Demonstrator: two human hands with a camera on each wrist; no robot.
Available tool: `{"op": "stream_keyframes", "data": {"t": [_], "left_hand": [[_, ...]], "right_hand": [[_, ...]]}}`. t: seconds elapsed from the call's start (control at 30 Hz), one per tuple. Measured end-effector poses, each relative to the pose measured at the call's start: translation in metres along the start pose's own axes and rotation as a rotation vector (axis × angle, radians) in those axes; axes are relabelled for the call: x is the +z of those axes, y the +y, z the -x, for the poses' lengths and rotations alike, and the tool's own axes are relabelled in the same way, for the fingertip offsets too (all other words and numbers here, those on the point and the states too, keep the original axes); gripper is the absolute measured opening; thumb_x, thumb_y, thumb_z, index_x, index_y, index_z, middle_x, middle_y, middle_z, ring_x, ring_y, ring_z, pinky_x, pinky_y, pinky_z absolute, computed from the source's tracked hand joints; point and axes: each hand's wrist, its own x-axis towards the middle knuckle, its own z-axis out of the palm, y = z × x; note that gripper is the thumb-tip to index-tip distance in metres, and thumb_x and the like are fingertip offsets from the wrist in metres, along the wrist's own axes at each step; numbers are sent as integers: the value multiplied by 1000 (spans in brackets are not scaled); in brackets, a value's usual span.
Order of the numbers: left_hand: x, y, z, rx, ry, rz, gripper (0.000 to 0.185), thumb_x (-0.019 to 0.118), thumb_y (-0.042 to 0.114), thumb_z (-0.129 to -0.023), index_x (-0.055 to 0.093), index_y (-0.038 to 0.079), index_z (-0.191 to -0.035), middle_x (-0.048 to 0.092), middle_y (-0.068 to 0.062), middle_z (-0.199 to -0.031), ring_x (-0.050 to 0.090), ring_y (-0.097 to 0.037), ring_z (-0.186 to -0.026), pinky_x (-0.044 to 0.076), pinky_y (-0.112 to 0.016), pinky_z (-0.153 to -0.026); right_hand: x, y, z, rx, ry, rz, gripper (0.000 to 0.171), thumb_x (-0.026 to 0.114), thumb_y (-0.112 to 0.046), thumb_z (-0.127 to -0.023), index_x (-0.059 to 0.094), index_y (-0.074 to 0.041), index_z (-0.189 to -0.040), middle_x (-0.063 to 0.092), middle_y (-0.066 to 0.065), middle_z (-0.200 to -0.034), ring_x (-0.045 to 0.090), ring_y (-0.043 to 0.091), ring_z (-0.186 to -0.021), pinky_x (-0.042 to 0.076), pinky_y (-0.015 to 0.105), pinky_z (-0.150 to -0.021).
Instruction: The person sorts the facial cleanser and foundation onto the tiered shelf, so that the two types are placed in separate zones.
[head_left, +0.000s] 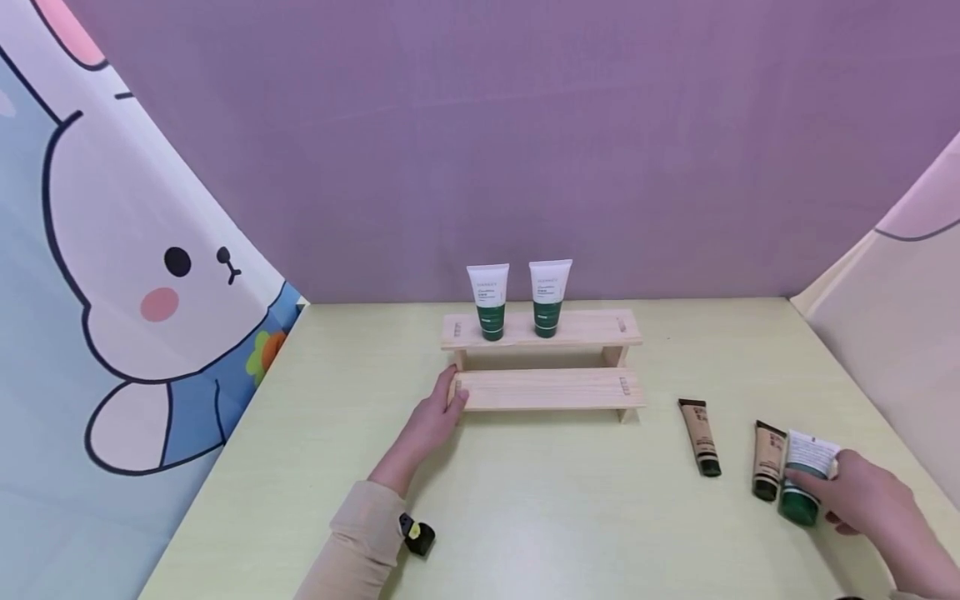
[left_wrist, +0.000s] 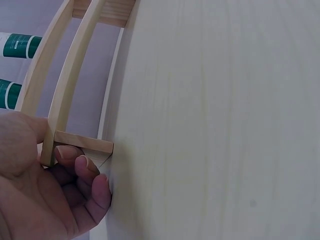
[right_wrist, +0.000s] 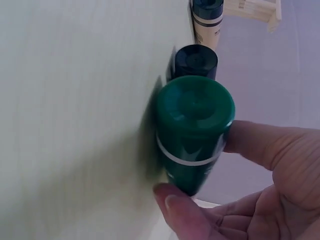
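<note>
A two-step wooden rack (head_left: 547, 390) stands near the back of the table. My left hand (head_left: 431, 423) grips the left end of its lower step, thumb on one side and curled fingers on the other in the left wrist view. On the upper step two white-and-green squeeze tubes, a left tube (head_left: 490, 292) and a right tube (head_left: 549, 287), stand on their caps. At the right, my right hand (head_left: 873, 496) pinches a third white-and-green squeeze tube (head_left: 813, 452) between thumb and fingers. Its green cap (right_wrist: 195, 105) faces the right wrist camera.
Two beige squeeze tubes with dark caps lie on the table: one beige tube (head_left: 768, 458) right beside the held tube, another beige tube (head_left: 699, 433) farther left. A purple cloth (head_left: 480, 150) hangs behind the table (head_left: 555, 517). A rabbit-print cloth (head_left: 120, 275) borders the left side.
</note>
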Motion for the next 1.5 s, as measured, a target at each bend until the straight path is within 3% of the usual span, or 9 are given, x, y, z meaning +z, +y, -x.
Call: {"op": "stream_keyframes", "data": {"t": [0.13,0.33,0.53,0.87,1.2,1.5], "left_hand": [[0,-1,0,3,2,0,54,34,45,-92,15,28,-140,42,-16,-132,42,-38,-114,33,-52,-92],[0,0,0,7,0,2,55,34,46,-92,15,28,-140,41,-16,-132,42,-38,-115,33,-53,-92],[-1,1,1,3,-1,10,54,34,45,-92,15,29,-140,43,-16,-130,43,-38,-114,33,-53,-91],[0,2,2,8,4,6,53,35,43,-93,16,28,-140,49,-16,-125,45,-37,-112,34,-52,-91],[0,0,2,24,5,4,55,34,44,-93,15,25,-141,44,-17,-129,44,-38,-113,34,-53,-91],[-1,2,3,14,5,4,55,33,46,-92,14,27,-141,42,-17,-131,42,-39,-114,33,-53,-91]], "right_hand": [[4,1,-3,0,-45,-56,68,52,-59,-77,44,9,-84,54,6,-61,55,14,-49,48,30,-47],[9,3,-9,-49,-60,-179,87,54,-51,-80,22,23,-114,53,24,-82,57,18,-58,50,31,-51],[8,-1,-6,-103,-24,-175,96,54,-50,-81,7,22,-124,48,38,-95,57,20,-65,50,31,-51],[5,-20,9,-214,134,-147,86,57,-41,-83,10,12,-132,52,30,-95,57,16,-60,46,30,-49],[11,-47,12,-275,185,-190,83,58,-39,-83,12,5,-136,50,33,-100,57,19,-65,46,30,-49],[14,-72,9,-379,314,-205,76,62,-35,-81,21,-3,-136,55,28,-98,57,20,-66,42,28,-47]]}}
